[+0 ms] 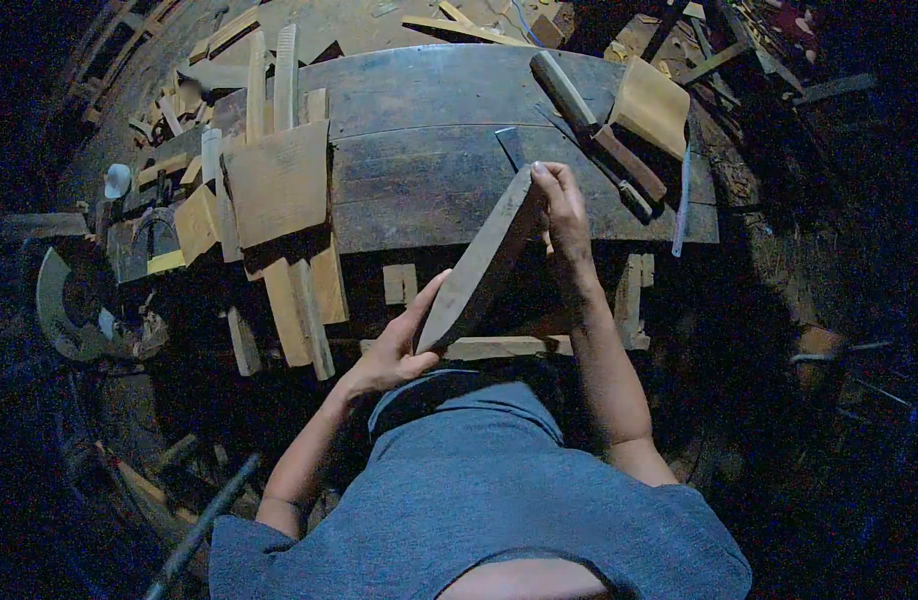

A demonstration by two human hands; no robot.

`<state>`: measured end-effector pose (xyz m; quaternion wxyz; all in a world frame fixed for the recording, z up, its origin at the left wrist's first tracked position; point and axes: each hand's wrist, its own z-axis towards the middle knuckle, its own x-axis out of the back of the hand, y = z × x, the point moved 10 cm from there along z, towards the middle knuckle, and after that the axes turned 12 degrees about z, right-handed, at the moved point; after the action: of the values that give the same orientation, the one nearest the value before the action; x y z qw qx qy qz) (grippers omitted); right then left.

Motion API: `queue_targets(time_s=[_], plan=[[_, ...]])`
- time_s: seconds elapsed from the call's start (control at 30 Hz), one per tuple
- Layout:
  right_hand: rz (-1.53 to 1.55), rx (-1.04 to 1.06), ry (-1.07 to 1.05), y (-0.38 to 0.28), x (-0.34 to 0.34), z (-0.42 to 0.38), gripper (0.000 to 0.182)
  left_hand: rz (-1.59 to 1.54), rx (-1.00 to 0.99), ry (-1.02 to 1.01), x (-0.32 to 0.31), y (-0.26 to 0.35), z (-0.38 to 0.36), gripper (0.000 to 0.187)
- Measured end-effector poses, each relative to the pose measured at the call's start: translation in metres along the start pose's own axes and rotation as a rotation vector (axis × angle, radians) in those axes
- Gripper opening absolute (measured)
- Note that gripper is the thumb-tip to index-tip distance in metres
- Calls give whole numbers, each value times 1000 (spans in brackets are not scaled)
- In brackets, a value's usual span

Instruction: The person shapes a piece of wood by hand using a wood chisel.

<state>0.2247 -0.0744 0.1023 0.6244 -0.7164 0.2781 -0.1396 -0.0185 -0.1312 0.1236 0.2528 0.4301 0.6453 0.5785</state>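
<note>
Wooden plank (479, 265), tilted over table (419, 170) edge: left hand (399, 345) grips lower end, right hand (564, 215) clasps upper end.

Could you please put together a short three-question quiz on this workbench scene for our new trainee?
1. True or false: both hands grip the same wooden board.
2. Which hand holds the board's far end? A) left hand B) right hand
3. What surface lies beyond the board?

Key
1. True.
2. B; the left hand holds the near end.
3. A dark wooden workbench, with a chisel lying on it.
</note>
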Motion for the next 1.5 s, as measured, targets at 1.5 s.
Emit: queue_targets(time_s=[1.5], plan=[[-257, 286, -271, 11, -35, -23, 56, 101, -119, 118, 8, -11, -8, 91]])
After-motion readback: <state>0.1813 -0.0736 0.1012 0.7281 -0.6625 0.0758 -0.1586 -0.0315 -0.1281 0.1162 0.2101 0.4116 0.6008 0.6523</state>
